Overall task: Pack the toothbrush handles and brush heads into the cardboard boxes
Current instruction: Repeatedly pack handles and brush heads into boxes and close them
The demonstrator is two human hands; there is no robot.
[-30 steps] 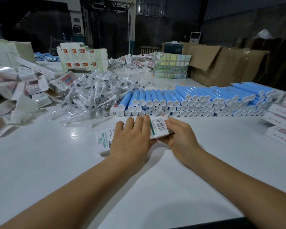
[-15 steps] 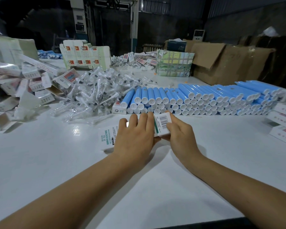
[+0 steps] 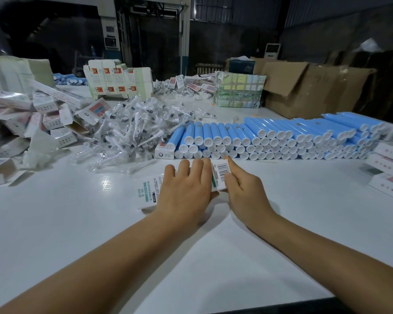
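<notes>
A packing floor in a warehouse or small factory. A long white desk (image 3: 55,223) carries stock in bulk: stacked blue toothbrush handles (image 3: 281,139), a heap of bagged brush heads (image 3: 132,130), piles of printed retail boxes (image 3: 43,114) and flat carton blanks (image 3: 118,80). Big brown shipping cartons (image 3: 315,87) stand behind, before dark corrugated metal walls (image 3: 338,19) and a standing air conditioner (image 3: 272,51)

Single head-worn wide-angle view, facing forward and down across white table (image 3: 55,223), close over both forearms, warehouse background beyond.
</notes>
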